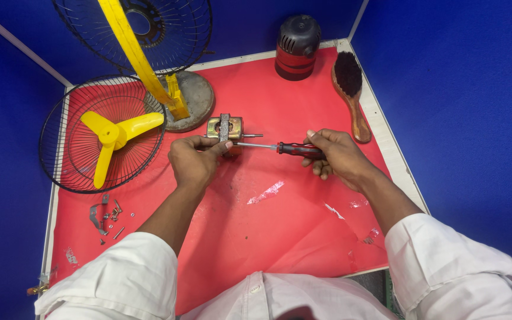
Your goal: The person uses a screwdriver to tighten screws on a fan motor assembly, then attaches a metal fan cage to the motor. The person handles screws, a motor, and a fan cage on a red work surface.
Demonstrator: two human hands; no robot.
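my left hand was closed around the fan motor, pinning it on the red mat so it couldn't turn. my right hand gripped the screwdriver, held level so its tip met the motor's side.

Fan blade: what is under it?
The yellow fan blade lies inside a black wire guard, which rests on the red mat. The blade covers the guard's centre, so that part cannot be seen.

Red-covered table bears brush, screws, fan guard.
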